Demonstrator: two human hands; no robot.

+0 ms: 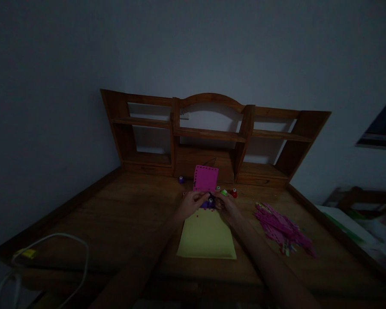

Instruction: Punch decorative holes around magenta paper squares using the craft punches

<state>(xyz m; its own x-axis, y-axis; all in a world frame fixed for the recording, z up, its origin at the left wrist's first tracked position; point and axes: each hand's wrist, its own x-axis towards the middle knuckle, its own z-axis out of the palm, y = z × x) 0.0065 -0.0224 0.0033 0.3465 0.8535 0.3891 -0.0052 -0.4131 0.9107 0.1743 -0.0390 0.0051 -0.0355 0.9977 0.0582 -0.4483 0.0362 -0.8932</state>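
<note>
My left hand (pixel 191 203) and my right hand (pixel 224 204) meet at the middle of the desk. Their fingers are closed in a pinch around something small and dark, too dim to make out. A purple piece with a white round top (pixel 210 200) shows between them. A bright green piece (pixel 224 192) is at my right fingers. Just behind the hands stands a pink card (pixel 206 177) with a row of dark marks along its edges. Below them lies a pale yellow sheet (pixel 207 238), with small dark red bits scattered near its upper edge.
Small purple (pixel 181 180) and red (pixel 234 193) pieces with white tops stand behind the hands. A heap of pink strips (pixel 281 227) lies to the right. A wooden shelf unit (pixel 209 136) lines the back. A white cable (pixel 85 257) loops at the left.
</note>
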